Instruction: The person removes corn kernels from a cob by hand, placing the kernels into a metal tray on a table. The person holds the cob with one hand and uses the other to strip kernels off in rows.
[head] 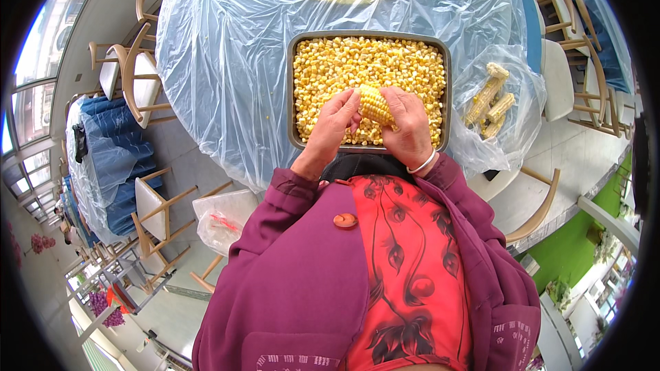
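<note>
Between my two hands is a corn cob (375, 105) with yellow kernels still on it, held over a dark metal tray (292, 95). My right hand (408, 119) grips the cob's right side, and a white bangle circles that wrist. At the cob's left end my left hand (337, 117) touches it with thumb and fingertips; whether it also grips is hard to see. Loose corn kernels (356, 59) fill the tray nearly to the rim. The fingers hide part of the cob's lower side.
A round table under clear plastic sheeting (232, 62) holds the tray. Right of it, several stripped cobs (487, 98) lie on a clear plastic bag (526, 87). Wooden chairs (136, 69) stand around the table. One chair seat (227, 203) carries a plastic bag (219, 229).
</note>
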`<control>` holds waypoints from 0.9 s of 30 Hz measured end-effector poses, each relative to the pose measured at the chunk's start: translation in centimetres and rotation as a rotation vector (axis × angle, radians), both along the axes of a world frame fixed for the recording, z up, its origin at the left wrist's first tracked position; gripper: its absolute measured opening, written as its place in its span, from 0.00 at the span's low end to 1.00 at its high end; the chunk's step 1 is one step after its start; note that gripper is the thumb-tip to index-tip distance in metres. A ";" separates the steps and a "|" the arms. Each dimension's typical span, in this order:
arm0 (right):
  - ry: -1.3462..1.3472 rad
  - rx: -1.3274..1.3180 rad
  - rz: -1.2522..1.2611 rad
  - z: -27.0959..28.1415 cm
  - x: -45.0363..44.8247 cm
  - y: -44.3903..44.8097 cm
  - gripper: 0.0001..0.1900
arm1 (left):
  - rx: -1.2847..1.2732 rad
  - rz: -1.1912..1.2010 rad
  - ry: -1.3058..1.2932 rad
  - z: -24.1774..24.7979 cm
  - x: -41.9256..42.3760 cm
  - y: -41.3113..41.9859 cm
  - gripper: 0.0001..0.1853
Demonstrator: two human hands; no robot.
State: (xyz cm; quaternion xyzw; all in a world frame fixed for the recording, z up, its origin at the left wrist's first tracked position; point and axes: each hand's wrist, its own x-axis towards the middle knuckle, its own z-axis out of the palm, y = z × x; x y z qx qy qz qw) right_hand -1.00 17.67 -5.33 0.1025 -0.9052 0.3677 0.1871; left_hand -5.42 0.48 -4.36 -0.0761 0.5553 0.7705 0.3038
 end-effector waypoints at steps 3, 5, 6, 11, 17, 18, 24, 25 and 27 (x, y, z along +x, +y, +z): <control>0.008 0.041 0.010 0.3 0.1 -0.2 0.32 | -0.064 -0.018 0.049 -0.6 0.1 0.1 0.14; -0.019 -0.037 -0.004 0.1 0.2 -0.3 0.31 | -0.087 0.011 0.049 -0.8 0.2 0.3 0.14; -0.035 -0.074 -0.010 0.1 0.3 -0.3 0.31 | -0.089 0.037 0.042 -0.9 0.4 0.4 0.15; -0.114 -0.150 -0.053 -0.2 0.3 -0.3 0.31 | -0.042 0.048 -0.009 -1.2 0.6 0.2 0.19; -0.077 -0.077 -0.028 -0.2 0.1 -0.3 0.31 | -0.067 -0.012 0.021 -0.9 0.4 0.0 0.16; -0.105 -0.091 -0.043 -0.2 0.2 -0.4 0.31 | -0.075 -0.030 0.037 -1.0 0.3 0.0 0.17; -0.183 -0.121 -0.082 -0.2 0.3 -0.2 0.31 | -0.019 -0.021 -0.015 -1.7 0.4 -0.5 0.23; -0.162 -0.108 -0.077 -0.3 0.3 -0.2 0.31 | -0.010 -0.005 -0.047 -1.2 0.4 -0.5 0.23; -0.116 -0.081 -0.067 -0.4 0.2 -0.1 0.31 | 0.006 0.025 -0.107 -0.1 0.2 -0.4 0.22</control>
